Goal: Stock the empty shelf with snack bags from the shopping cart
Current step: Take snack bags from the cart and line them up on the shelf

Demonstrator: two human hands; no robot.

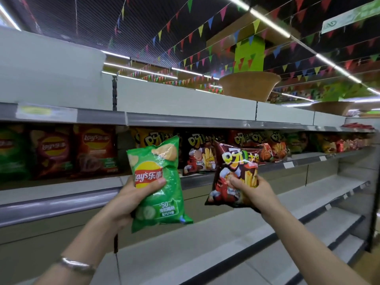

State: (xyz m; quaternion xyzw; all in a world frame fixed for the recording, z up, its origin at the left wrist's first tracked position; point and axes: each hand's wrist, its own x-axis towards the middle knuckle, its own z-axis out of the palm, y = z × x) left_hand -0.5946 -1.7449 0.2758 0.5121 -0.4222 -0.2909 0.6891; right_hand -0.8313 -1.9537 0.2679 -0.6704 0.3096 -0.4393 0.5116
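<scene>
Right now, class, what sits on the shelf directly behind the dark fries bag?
Behind the dark fries bag, matching fries bags stand on the stocked shelf. The held bag covers whatever stands directly behind it.

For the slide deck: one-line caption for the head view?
Left hand holds a green Lay's bag, right hand a dark fries bag, before a part-stocked shelf.

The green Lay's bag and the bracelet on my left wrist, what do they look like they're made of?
Green Lay's bag: seemingly thin glossy plastic film, since it crinkles and throws bright glare where the left hand grips it. Bracelet: probably polished silver-coloured metal, judging by its sharp white highlights, though the exact metal can't be told.
</scene>
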